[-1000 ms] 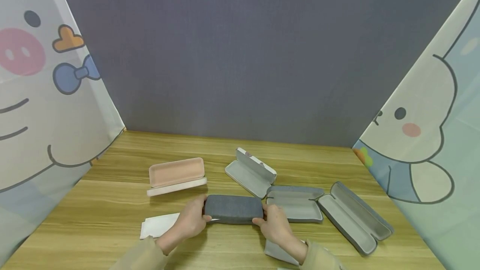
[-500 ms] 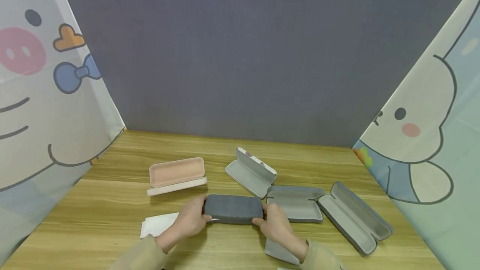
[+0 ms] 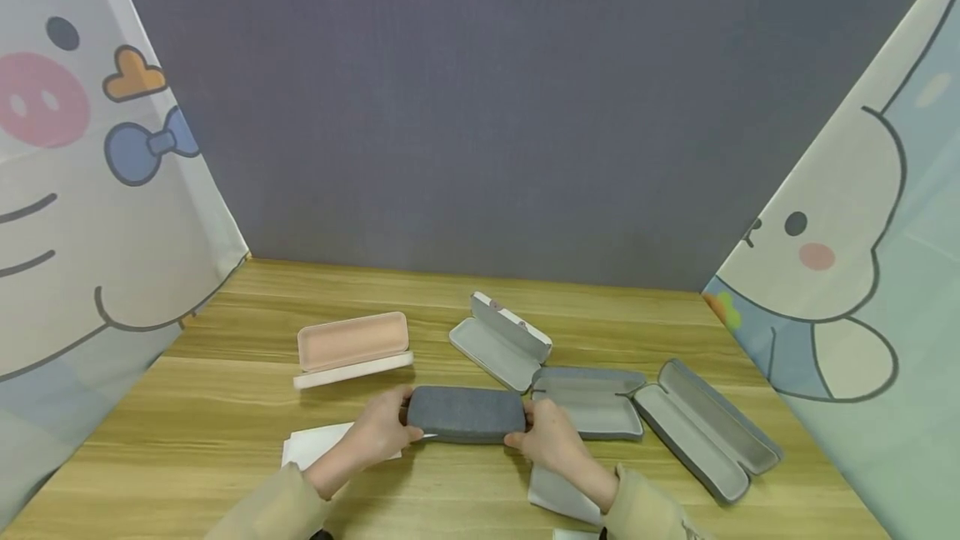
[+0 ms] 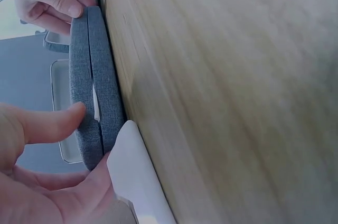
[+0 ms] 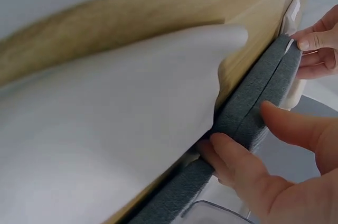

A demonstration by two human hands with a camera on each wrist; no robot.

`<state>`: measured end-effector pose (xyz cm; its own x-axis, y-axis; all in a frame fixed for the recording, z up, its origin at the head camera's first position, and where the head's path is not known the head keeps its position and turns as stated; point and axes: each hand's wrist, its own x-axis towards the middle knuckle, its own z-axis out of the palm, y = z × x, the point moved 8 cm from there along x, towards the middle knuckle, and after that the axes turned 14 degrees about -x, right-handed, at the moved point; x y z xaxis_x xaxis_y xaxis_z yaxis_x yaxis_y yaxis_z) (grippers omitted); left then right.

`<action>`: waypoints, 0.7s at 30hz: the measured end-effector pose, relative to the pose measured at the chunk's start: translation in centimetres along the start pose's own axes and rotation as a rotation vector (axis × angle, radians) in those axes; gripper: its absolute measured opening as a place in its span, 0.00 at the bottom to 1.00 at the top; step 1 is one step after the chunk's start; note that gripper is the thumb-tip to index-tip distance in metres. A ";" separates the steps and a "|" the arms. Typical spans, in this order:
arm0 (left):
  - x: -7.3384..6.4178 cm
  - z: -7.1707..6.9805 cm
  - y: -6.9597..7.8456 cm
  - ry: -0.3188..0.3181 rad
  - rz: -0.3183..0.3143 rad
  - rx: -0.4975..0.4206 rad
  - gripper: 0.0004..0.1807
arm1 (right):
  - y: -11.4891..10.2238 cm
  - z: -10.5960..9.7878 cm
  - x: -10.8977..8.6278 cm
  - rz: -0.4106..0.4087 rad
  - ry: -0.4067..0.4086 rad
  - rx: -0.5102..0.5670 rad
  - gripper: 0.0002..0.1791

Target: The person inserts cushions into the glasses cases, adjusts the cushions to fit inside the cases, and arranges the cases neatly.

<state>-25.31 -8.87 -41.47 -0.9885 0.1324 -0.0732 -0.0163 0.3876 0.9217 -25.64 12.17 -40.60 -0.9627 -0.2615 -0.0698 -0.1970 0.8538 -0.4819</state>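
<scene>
One dark case [image 3: 467,415] — left hand [image 3: 381,426], right hand [image 3: 552,437] gripping ends — wood [image 3: 457,486] alongside.

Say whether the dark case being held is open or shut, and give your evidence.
Shut: the dark case shows its two halves meeting along a seam, with only a white sliver poking out.

Room to pass runs along the worktop's [image 3: 187,415] left edge, but from the near edge the closed dark case [image 3: 467,413] blocks the gap between the pink-lined case [image 3: 352,343] and floral-edged case [image 3: 491,355], and two open grey cases [image 3: 693,442] obstruct the way to the right edge.
</scene>
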 end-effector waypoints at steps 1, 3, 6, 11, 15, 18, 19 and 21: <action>0.0 0.0 0.0 0.001 0.001 -0.001 0.33 | -0.1 -0.1 0.0 -0.002 -0.001 -0.008 0.14; 0.0 0.0 0.0 0.000 -0.004 -0.014 0.33 | -0.2 -0.2 0.0 -0.002 -0.005 -0.019 0.18; 0.0 -0.1 0.1 -0.002 -0.011 0.001 0.35 | -0.6 -0.4 -0.1 -0.004 0.002 -0.065 0.23; 0.0 -0.3 0.5 -0.001 -0.016 0.038 0.35 | -1.1 -0.8 -0.3 0.010 0.018 -0.125 0.32; -0.2 -0.8 1.2 0.013 0.018 0.062 0.36 | -1.6 -1.1 -0.5 0.022 0.016 -0.151 0.33; -0.5 -1.5 1.8 0.030 0.053 0.057 0.35 | -2.1 -1.2 -0.6 0.002 0.005 -0.170 0.32; -0.7 -1.7 2.0 0.036 0.065 0.053 0.35 | -2.3 -1.3 -0.7 -0.006 0.001 -0.173 0.31; -0.9 -2.3 2.4 0.046 0.090 0.062 0.34 | -2.7 -1.4 -0.7 -0.021 0.003 -0.184 0.30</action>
<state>-24.78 -10.18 -38.36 -0.9914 0.1279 0.0277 0.0808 0.4320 0.8983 -24.65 10.71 -38.04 -0.9584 -0.2793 -0.0588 -0.2476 0.9161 -0.3154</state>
